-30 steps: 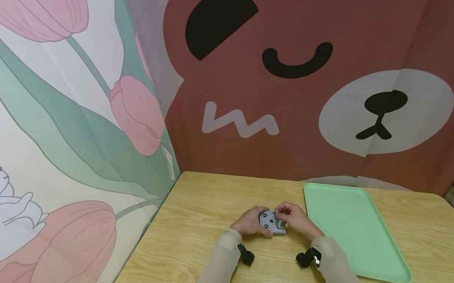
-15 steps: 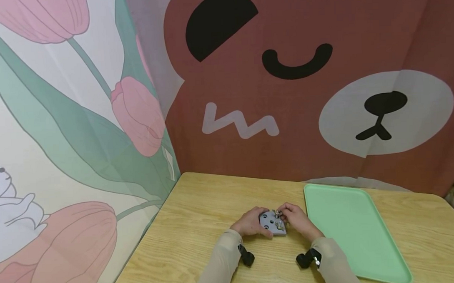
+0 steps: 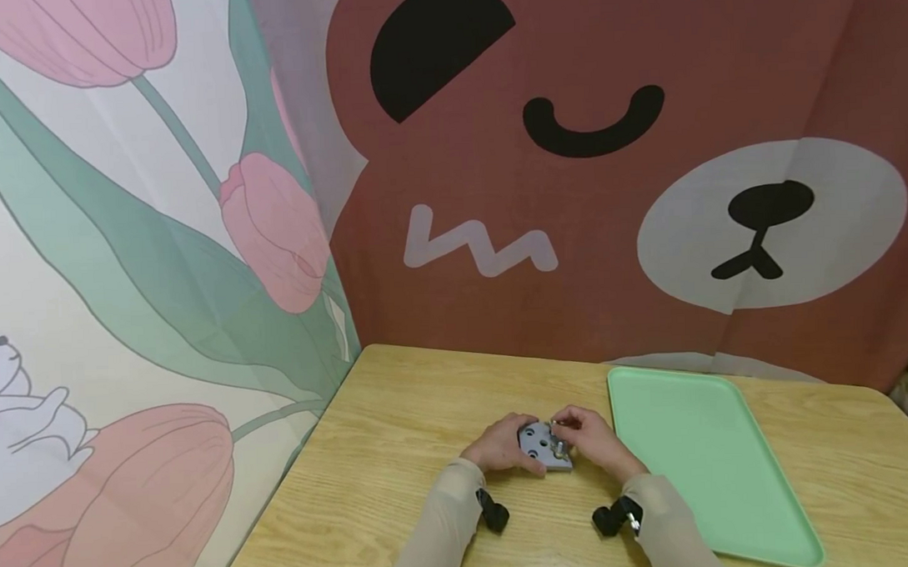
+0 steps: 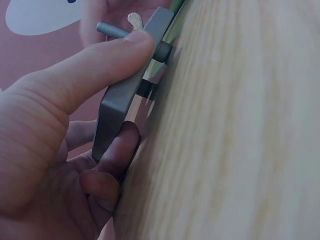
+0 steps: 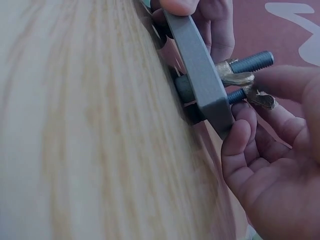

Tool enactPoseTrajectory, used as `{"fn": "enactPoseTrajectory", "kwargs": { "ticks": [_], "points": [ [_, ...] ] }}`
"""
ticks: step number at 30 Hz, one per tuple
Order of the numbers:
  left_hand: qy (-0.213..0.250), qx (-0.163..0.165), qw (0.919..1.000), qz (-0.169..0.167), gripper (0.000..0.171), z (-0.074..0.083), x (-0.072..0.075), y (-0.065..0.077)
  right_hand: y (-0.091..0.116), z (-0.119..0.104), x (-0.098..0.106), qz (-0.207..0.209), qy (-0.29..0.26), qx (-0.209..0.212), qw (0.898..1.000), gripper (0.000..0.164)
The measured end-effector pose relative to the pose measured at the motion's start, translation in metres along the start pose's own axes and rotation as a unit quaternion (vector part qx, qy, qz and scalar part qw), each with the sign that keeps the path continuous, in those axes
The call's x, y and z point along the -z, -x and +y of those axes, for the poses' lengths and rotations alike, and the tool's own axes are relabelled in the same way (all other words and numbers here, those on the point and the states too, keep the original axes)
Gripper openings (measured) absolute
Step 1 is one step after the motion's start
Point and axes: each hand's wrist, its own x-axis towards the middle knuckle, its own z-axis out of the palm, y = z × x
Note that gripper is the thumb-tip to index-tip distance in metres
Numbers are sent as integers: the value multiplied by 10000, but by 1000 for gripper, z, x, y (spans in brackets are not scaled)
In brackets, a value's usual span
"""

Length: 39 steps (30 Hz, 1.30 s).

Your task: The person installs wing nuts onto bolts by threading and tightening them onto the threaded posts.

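A grey metal plate (image 3: 544, 461) with round holes is held near the tabletop by my left hand (image 3: 499, 445). In the left wrist view the thumb presses one face of the plate (image 4: 116, 97) while fingers curl under its edge. Two bolts run through it, one with a long threaded end (image 5: 255, 61) sticking out. Each carries a brass-coloured wing nut; the nearer wing nut (image 5: 237, 78) stands on the long bolt. My right hand (image 3: 593, 442) pinches the other wing nut (image 5: 262, 99), at the plate's far right corner; its fingertips partly cover that nut in the head view.
A light green tray (image 3: 719, 458) lies on the wooden table (image 3: 428, 393) to the right of my right forearm. Behind the table hangs a printed bear curtain (image 3: 500, 315). Small black camera mounts (image 3: 494, 513) are strapped at both wrists.
Half a second ago my right fingers were drawn back from the far wing nut, showing it; now they are over it again. My left hand and the plate have stayed in place.
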Motion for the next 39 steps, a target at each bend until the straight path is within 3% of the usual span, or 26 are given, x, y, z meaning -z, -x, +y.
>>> {"fn": "enactPoseTrajectory", "kwargs": {
  "ticks": [6, 12, 17, 21, 25, 32, 39],
  "points": [
    [13, -14, 10000, -14, 82, 0, 0, 0, 0, -4, 0, 104, -372, -296, 9988, 26],
    [-41, -20, 10000, -4, 82, 1, 1, 0, -1, -2, -1, 109, -256, -165, 9995, 12],
    [-22, 25, 10000, 9, 82, 1, 1, 1, 0, 0, 0, -33, -120, 131, 9998, 22],
    [-27, -14, 10000, 1, 81, 1, 1, 1, 0, 1, 1, -88, -62, 171, 9998, 16],
    [-42, -55, 10000, -10, 80, 0, 0, 0, 1, 0, 0, -57, -123, 47, 9999, 9],
    [-40, -25, 10000, -11, 81, -1, 0, 0, 0, -3, -1, 66, -485, -416, 9979, 21],
    [-43, -40, 10000, 1, 81, -1, 0, 0, -1, -1, -1, 29, -232, -157, 9996, 15]
  ]
}}
